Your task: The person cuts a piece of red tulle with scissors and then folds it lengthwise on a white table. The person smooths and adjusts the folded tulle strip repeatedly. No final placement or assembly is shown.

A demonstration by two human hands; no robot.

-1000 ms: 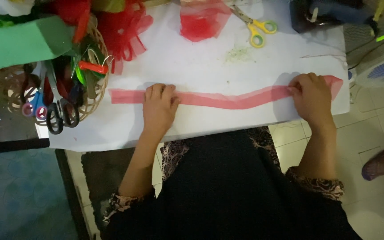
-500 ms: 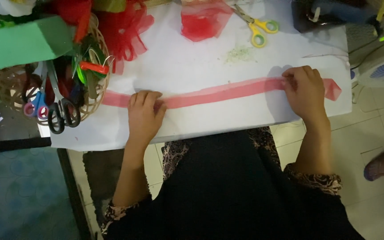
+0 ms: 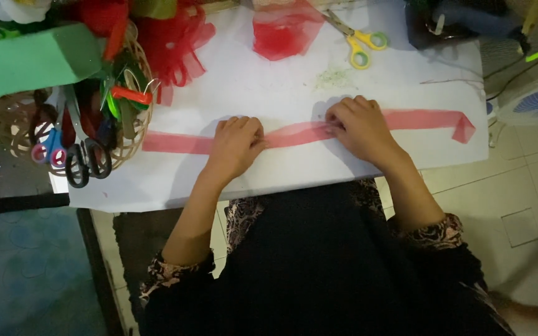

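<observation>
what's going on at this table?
A person seated at a white table is working a long pink-red mesh strip that lies flat across it. The left hand presses the strip down; the right hand pinches it a little further along. Its far right end is folded over. Yellow-handled scissors and a bunch of red mesh lie beyond, and a wicker basket of scissors stands at the left.

Right hand (image 3: pixel 359 127): now near strip middle, off far end. Left hand (image 3: pixel 236 146): shifted inward. Hands closer tog. Red mesh strip (image 3: pixel 294 134): right end uncovered, tip folded over.
</observation>
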